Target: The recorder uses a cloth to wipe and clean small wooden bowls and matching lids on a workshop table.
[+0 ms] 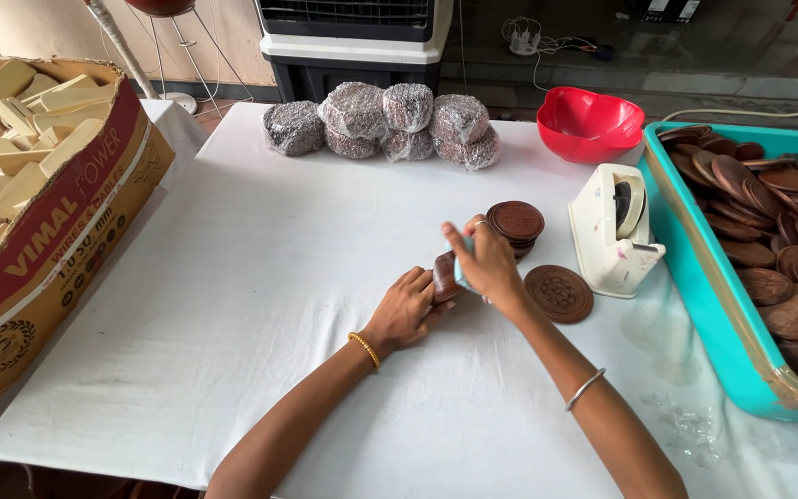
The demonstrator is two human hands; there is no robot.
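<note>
Just left of the tape dispenser, our left hand and right hand pinch a small stack of wooden discs with closed fingers; seven wrapped bundles look finished, while many loose discs fill the teal tray.

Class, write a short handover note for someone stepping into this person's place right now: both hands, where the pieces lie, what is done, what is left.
Left hand: steadies a small stack of brown wooden discs on edge on the white table.
Right hand: grip closed over the same stack's top.
Nearby: upright stack of carved discs, one loose disc, tape dispenser.
Done: wrapped bundles at the table's far edge.
Left: many loose discs in the teal tray.
</note>
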